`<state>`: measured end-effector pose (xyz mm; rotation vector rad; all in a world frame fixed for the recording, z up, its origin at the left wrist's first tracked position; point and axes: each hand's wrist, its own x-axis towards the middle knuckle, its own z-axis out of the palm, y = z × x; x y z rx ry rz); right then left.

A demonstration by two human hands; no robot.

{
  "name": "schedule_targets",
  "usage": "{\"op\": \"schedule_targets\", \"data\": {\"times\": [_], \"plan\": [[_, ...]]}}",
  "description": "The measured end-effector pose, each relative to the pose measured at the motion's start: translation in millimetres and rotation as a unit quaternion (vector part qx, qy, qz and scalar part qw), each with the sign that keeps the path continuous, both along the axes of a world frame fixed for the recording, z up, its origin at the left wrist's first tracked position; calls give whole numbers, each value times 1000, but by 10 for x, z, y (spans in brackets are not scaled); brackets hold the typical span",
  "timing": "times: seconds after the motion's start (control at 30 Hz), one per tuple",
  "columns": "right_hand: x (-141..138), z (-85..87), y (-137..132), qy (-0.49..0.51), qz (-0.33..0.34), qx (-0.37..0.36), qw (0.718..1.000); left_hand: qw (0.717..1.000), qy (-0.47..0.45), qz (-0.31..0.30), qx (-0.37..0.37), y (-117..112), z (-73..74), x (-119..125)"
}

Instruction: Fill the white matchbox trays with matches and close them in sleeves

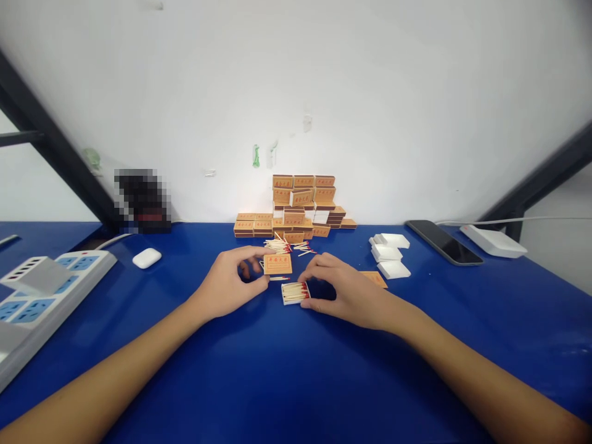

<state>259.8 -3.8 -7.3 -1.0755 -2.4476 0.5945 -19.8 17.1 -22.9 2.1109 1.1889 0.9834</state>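
Matchbox tray [293,302], filled with matches [294,291]: lies on table [277,376], your side of matchbox stack [324,194]. Judged light, thin card, easily crushed; matches apt to spill if tipped. Best hold: long side walls, gentle pinch. Your right hand [340,291]: thumb and forefinger pinched on tray's red-headed end, palm turned inward. Your left hand [231,279]: curved about left end of orange cover [279,265], nearer stack than tray; thumb and forefinger spread, grip on cover cannot be told.
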Motion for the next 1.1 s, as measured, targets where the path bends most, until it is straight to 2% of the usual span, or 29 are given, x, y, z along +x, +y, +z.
{"op": "schedule_targets", "data": {"times": [0.2,0.3,0.67,0.87,1.1], "plan": [[181,81,142,29,-58,-36,997,999,-21,-2,-42,-7,27,23],[235,79,187,70,-61,-59,994,997,-39,-19,-62,-16,40,44],[205,37,161,140,-49,-101,984,985,-98,-61,-130,-27,29,70],[177,82,136,157,-48,-126,978,983,-82,-69,-147,-37,30,58],[105,114,121,204,-74,-198,956,980,-88,-66,-164,5,1,21]]}}
